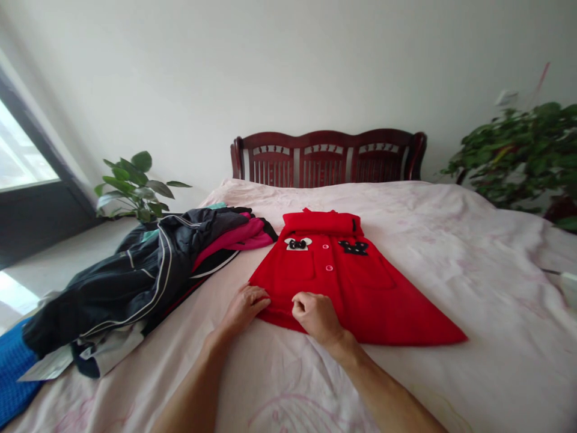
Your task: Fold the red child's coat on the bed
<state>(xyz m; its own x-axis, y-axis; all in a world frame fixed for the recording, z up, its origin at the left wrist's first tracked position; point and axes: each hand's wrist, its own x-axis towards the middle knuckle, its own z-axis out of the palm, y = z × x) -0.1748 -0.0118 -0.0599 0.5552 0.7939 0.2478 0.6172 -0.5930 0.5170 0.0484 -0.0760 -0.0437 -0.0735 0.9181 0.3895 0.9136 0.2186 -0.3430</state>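
Note:
A small red coat (356,288) with pink buttons and two cartoon-mouse pocket patches lies flat on the pale pink bedsheet (451,252). Its collar points toward the headboard and its hem toward me. My left hand (246,305) rests at the hem's near left corner, its fingers curled onto the fabric edge. Just to the right, my right hand (315,314) is closed in a pinch on the same hem. The two hands are about a hand's width apart.
A pile of dark jackets and a magenta garment (148,270) lies on the bed's left side. Blue fabric (13,373) shows at the far left edge. Behind are a dark wooden headboard (329,157) and potted plants left (133,186) and right (523,150).

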